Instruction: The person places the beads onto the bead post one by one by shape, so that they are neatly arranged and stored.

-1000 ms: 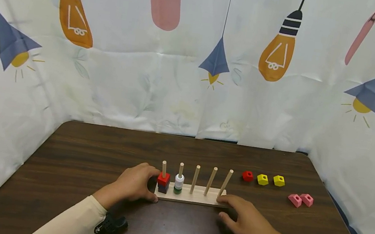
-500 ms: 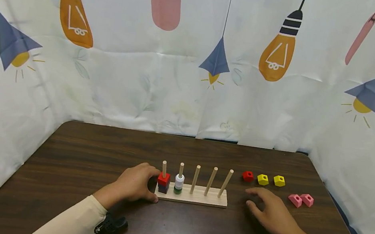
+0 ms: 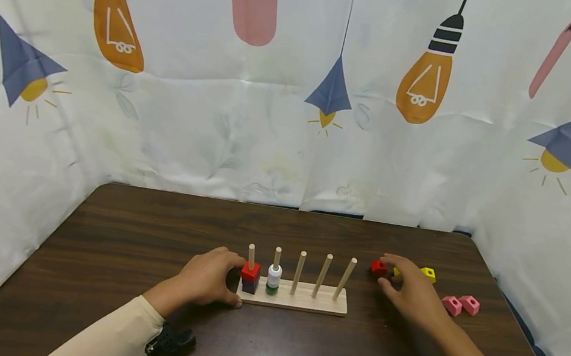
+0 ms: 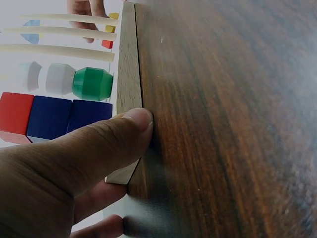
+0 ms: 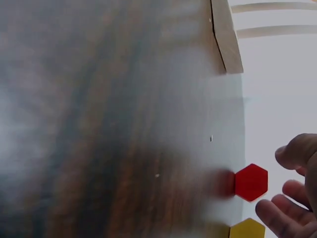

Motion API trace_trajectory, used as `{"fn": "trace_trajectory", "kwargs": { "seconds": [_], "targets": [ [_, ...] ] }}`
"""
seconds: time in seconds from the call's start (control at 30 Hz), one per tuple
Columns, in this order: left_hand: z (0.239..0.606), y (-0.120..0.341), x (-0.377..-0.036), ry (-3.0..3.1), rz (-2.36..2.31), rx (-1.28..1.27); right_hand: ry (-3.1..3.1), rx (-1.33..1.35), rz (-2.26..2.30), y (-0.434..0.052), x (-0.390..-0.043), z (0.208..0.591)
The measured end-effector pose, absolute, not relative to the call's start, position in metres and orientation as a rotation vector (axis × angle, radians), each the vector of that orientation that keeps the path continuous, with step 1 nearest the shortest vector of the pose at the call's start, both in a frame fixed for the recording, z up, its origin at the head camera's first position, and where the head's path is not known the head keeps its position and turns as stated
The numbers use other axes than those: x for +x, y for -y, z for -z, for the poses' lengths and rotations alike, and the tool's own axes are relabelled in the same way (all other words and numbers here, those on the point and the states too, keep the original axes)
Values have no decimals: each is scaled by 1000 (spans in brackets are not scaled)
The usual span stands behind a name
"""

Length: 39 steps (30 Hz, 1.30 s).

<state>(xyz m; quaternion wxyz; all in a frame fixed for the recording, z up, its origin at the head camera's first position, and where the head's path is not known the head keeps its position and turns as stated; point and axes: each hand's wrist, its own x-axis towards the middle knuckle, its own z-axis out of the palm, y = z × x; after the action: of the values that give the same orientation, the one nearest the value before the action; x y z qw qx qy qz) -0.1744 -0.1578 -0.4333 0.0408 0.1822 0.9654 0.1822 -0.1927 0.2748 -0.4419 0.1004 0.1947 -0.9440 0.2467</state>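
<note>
My left hand (image 3: 204, 276) grips the left end of the wooden peg board (image 3: 300, 304), thumb on its front edge in the left wrist view. On the first peg, a red cube (image 3: 250, 272) sits above dark blue cubes (image 4: 51, 117). White beads (image 3: 274, 275) stand over a green bead (image 4: 92, 84) on the second; the other three pegs are bare. My right hand (image 3: 414, 296) hovers beside a red bead (image 3: 378, 268), thumb and fingers spread apart, holding nothing. It partly hides one yellow bead (image 3: 396, 272); in the right wrist view the red bead (image 5: 251, 182) lies clear of the fingertips.
Another yellow bead (image 3: 428, 274) lies just behind my right hand. Two pink beads (image 3: 469, 304) are to its right. A patterned white curtain (image 3: 269, 138) hangs around the back and sides of the dark wooden table (image 3: 174, 217).
My right hand has left the board's right end, moving right and then away from me toward the red and yellow beads. My left hand keeps its grip on the board.
</note>
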Motion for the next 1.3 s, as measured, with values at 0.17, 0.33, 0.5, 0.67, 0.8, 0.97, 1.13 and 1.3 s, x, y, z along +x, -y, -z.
{"fn": "trace_trajectory", "kwargs": {
  "seconds": [0.17,0.33,0.5,0.67,0.8,0.97,1.13,1.3],
  "targets": [
    [434,158,-175,-2957,-553,571,2875,568,-726,-270,-203,441],
    [434,158,-175,-2955,-557,578,2938,549,-720,-266,-207,441],
    [434,158,-175,-2959,-558,587,2971,514,-732,-264,-210,441],
    [434,158,-174,-2958,-560,588,2993,496,-729,-263,-211,439],
    [433,157,-174,-2952,-574,574,2954,515,-734,-261,-210,436],
    [433,157,-174,-2951,-575,573,2881,552,-790,-255,-208,423],
    [432,157,-174,-2951,-568,575,2842,608,-866,-248,-204,404],
    [433,156,-174,-2953,-562,579,2800,673,-889,-242,-199,383]
  ]
}}
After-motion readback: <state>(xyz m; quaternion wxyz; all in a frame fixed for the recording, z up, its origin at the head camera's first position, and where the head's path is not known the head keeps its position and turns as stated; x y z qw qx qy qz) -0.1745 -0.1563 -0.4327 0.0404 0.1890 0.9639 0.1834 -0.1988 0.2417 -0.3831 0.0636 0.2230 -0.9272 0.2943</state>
